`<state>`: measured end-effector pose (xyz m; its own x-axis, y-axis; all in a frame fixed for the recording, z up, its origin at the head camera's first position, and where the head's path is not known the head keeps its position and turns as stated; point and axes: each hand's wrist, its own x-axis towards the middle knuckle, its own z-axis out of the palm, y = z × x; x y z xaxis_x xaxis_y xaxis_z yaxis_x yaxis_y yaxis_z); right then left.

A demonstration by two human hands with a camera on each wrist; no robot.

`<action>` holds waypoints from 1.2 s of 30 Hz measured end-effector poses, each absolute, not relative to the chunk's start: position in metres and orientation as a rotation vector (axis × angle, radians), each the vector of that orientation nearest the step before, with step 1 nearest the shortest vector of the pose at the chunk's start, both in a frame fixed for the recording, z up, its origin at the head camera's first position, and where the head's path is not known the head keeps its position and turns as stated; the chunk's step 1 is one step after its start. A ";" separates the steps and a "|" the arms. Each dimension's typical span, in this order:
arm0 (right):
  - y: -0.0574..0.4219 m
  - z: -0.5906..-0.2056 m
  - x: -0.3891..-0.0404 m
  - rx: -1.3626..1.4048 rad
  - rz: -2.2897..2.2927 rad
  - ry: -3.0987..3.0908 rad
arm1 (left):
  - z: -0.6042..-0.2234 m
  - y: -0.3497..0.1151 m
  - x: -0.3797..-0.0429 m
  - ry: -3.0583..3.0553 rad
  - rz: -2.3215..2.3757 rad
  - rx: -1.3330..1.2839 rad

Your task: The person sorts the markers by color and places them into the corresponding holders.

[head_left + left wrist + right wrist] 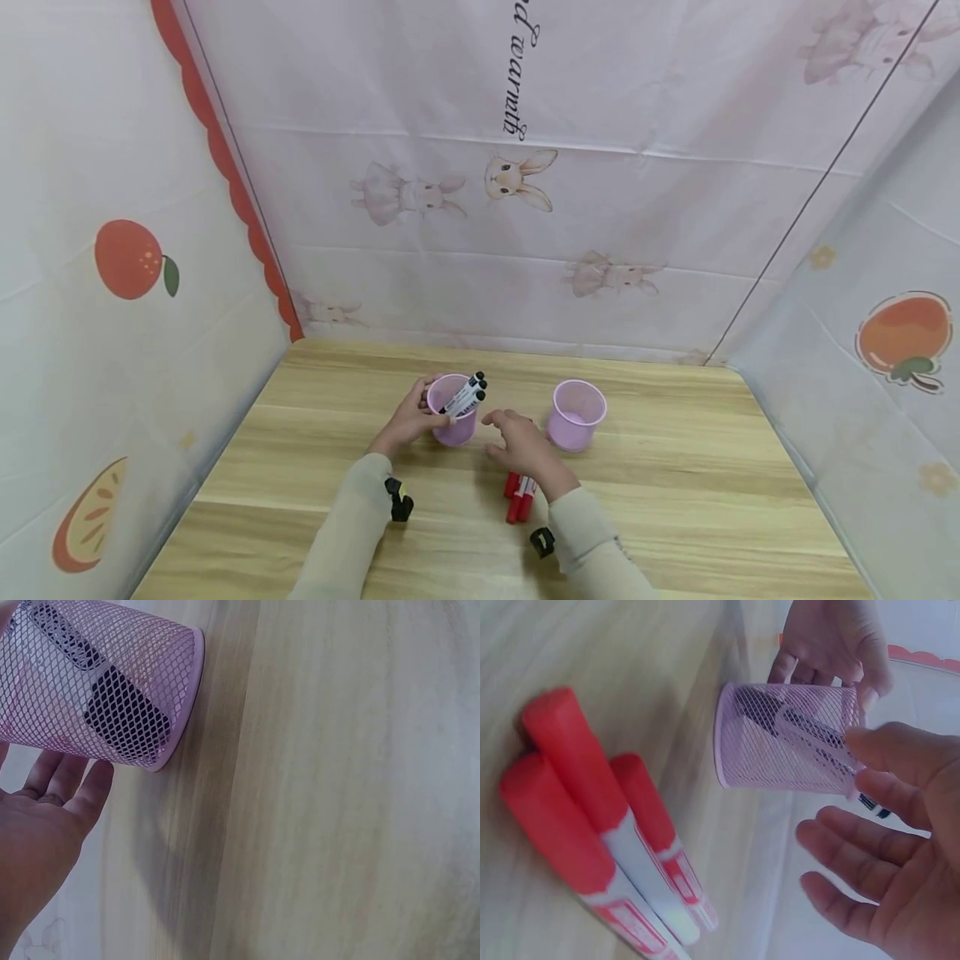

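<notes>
My left hand (411,418) holds a pink mesh pen cup (455,431) from its left side, thumb near the rim. Inside the cup lean three white markers (464,397) with black ends, their upper parts sticking out to the right. Through the mesh, a marker's black end (126,714) shows low in the cup in the left wrist view. Just right of the cup, my right hand (522,447) has its fingers loosely spread and holds nothing. Below it, three red-capped markers (574,761) lie together on the table, partly hidden in the head view by that hand.
A second pink mesh cup (576,416) stands upright to the right of my right hand. Under everything is a wood-grain table (675,500). Printed fabric walls (465,292) rise at its back and both sides. A black wrist strap piece (399,500) sits by each sleeve.
</notes>
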<state>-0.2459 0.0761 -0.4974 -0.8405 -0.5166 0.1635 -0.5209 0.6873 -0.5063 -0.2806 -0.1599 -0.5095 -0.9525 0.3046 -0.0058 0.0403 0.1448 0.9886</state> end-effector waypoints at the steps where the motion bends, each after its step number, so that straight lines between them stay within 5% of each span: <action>1: 0.077 -0.496 -0.245 0.888 0.833 -2.892 | -0.510 -0.160 -0.280 2.206 1.906 0.340; 36: 0.122 -0.488 -0.228 0.892 0.454 -2.927 | -0.543 -0.159 -0.291 2.218 1.979 0.269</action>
<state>-0.2279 0.1221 -0.4881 -0.8327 -0.5383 0.1301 -0.5524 0.7907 -0.2638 -0.2915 -0.1588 -0.5432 -0.9716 0.2368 0.0022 0.0292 0.1102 0.9935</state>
